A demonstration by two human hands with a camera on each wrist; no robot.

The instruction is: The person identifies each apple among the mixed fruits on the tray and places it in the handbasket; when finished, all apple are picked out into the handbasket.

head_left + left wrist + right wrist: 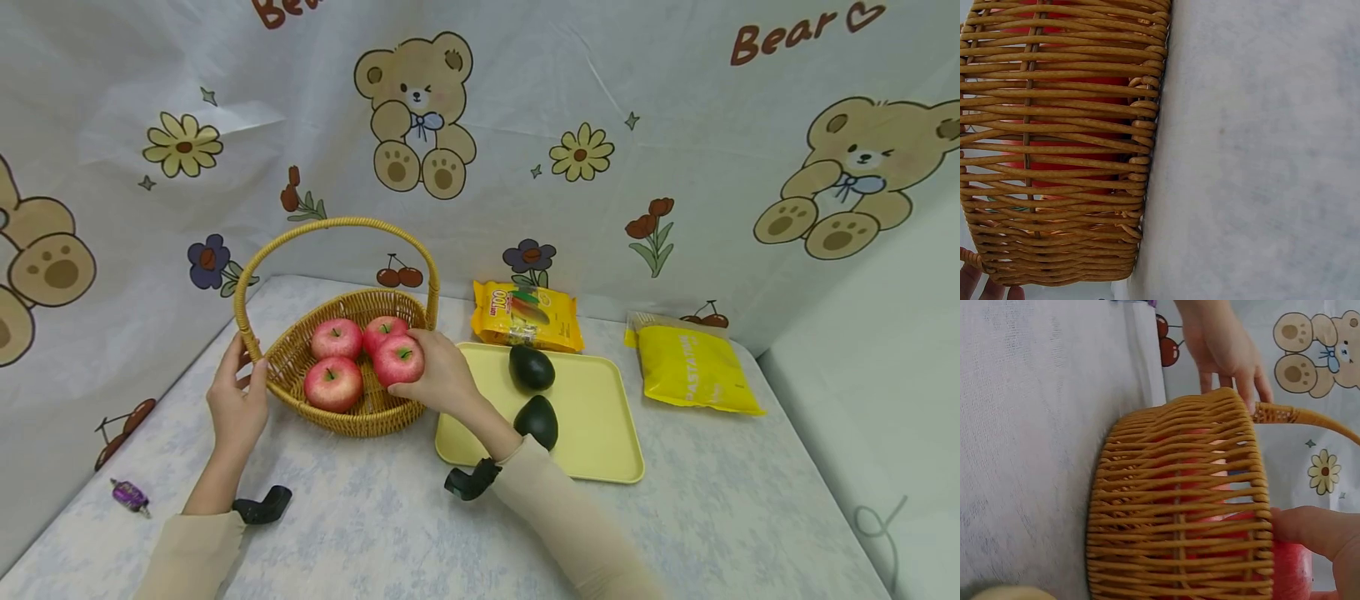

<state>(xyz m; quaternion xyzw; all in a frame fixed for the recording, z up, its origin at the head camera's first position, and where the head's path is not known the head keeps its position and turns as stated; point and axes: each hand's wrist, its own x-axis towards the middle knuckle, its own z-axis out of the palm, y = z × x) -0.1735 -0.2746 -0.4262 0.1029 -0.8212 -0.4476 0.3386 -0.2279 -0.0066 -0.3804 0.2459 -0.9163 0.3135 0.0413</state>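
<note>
A wicker basket with a tall arched handle stands on the table at the left. Inside it lie three red apples. My right hand grips another red apple at the basket's right side, just over the rim; in the right wrist view the thumb presses against this apple. With thumb and fingers, my left hand holds the basket's left rim at the foot of the handle. Only the left fingertips show in the left wrist view, beside the wicker wall.
Right of the basket is a yellow tray bearing two dark green avocados. Behind it lies a yellow snack packet. A yellow pasta bag is farther right, and a purple wrapped candy lies at the left edge.
</note>
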